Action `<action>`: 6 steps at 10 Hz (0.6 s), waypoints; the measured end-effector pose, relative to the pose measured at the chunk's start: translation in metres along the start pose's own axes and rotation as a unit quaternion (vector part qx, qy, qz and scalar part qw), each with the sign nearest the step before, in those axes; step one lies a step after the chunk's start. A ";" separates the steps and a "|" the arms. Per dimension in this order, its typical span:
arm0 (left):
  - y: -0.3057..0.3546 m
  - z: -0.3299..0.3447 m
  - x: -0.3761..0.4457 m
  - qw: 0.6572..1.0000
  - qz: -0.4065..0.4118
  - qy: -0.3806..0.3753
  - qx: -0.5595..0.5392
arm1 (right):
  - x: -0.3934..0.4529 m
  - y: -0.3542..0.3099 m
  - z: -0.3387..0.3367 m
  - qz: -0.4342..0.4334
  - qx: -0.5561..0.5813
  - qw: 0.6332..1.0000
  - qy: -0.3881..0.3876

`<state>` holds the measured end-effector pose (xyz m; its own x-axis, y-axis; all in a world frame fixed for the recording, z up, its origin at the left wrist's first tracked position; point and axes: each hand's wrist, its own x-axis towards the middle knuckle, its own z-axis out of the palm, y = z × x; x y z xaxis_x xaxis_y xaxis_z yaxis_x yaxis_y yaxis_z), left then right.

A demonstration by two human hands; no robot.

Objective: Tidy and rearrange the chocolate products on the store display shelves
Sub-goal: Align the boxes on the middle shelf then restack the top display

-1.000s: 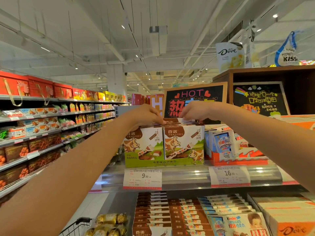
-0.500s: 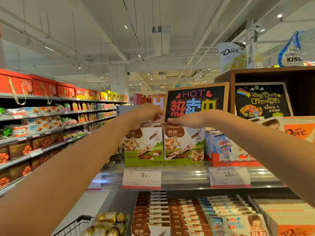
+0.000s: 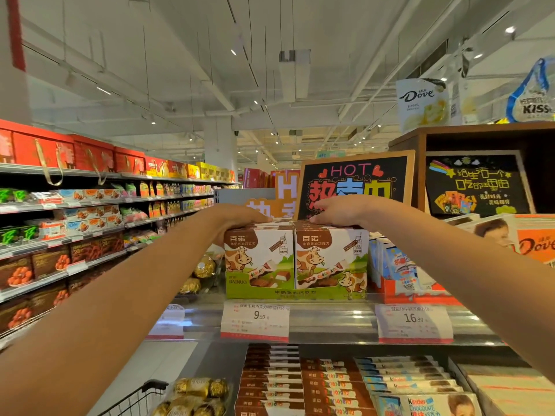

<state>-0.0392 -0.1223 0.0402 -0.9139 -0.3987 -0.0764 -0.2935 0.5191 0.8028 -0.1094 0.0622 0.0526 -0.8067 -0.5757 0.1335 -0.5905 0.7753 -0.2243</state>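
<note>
Here, the fingers (image 3: 264, 219) of the left hand (image 3: 240, 216) lie mostly flat on top of the left cow box (image 3: 259, 259), pressing down, not curled round it; the fingers (image 3: 315, 219) of the right hand (image 3: 339, 210) lie the same way on top of the right cow box (image 3: 330, 259); whether any fingertips hook over the far edge I cannot tell; the two boxes stand touching, side by side, right under the fingers, on the top shelf (image 3: 330, 319); their picture fronts face the person, and each box stands upright, taller than it is wide; the step looks like squaring these two boxes up; next, I think, both hands need a small even push so the fronts sit level with the shelf edge; below the fingers lie rows of brown chocolate bars (image 3: 270, 379); behind them stands a black HOT sign (image 3: 354, 181).
</note>
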 end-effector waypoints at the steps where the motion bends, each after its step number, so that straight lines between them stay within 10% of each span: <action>1: 0.002 0.002 -0.005 1.000 0.008 -0.012 -0.027 | 0.003 0.004 0.003 0.026 0.046 0.999 0.008; 3: -0.002 -0.006 0.002 0.988 0.003 -0.041 -0.147 | 0.003 0.016 0.002 0.116 0.363 0.924 0.036; 6: 0.005 -0.002 0.003 0.997 -0.024 -0.030 -0.069 | -0.002 0.018 0.000 0.104 0.332 0.937 0.019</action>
<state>-0.0425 -0.1225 0.0454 -0.9165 -0.3716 -0.1480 -0.2988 0.3899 0.8710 -0.1180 0.0775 0.0484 -0.9102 -0.4110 0.0514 -0.2845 0.5303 -0.7987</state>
